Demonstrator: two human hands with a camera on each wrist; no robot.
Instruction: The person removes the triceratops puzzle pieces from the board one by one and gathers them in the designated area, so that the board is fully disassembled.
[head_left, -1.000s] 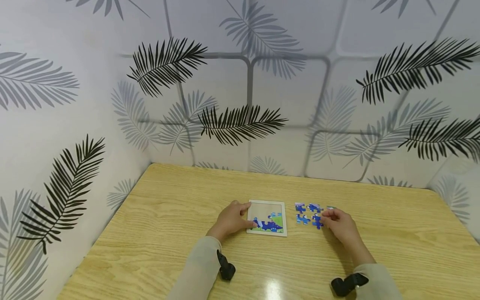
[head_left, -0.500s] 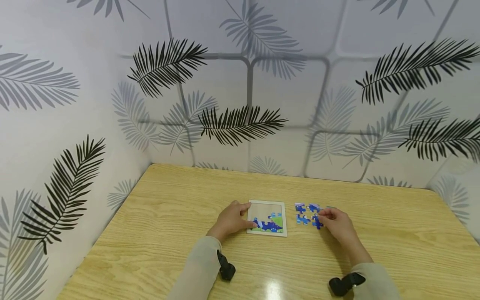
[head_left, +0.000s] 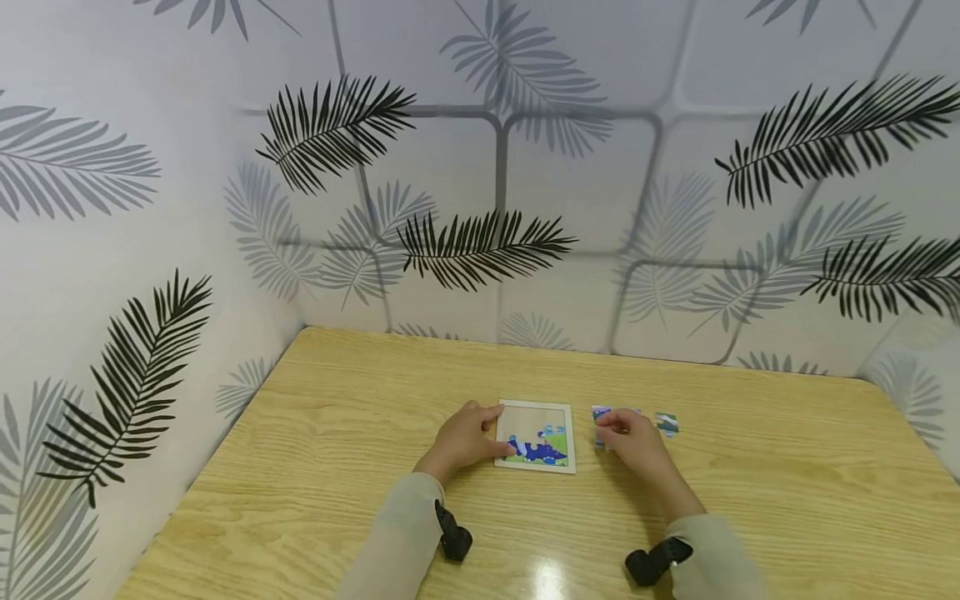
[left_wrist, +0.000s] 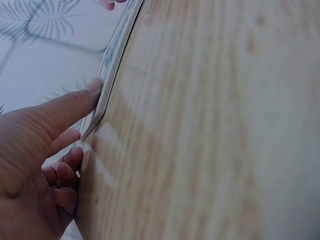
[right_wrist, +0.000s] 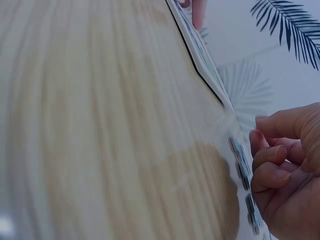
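My left hand (head_left: 463,437) holds the left side of a white-rimmed puzzle tray (head_left: 572,442), thumb on the near part of the rim and index finger at the far corner. Inside the tray, joined blue and green jigsaw pieces (head_left: 542,452) fill the lower and right part; bare wood shows above them. My right hand (head_left: 637,443) is over the loose jigsaw pieces right of the tray, thumb and index fingertips close together at a purple-blue piece (head_left: 600,412). Whether they pinch it is not clear. In the right wrist view, loose pieces (right_wrist: 240,162) lie on the table beneath the curled fingers.
A green and white jigsaw piece (head_left: 667,422) lies apart, right of my right hand. The wooden table (head_left: 360,383) runs back to a leaf-patterned wall (head_left: 450,183). Black wrist cameras (head_left: 454,537) sit at both sleeves.
My right hand has moved left across the loose pieces, now covering most of them and uncovering the green and white piece. The left hand and the tray stay in place.
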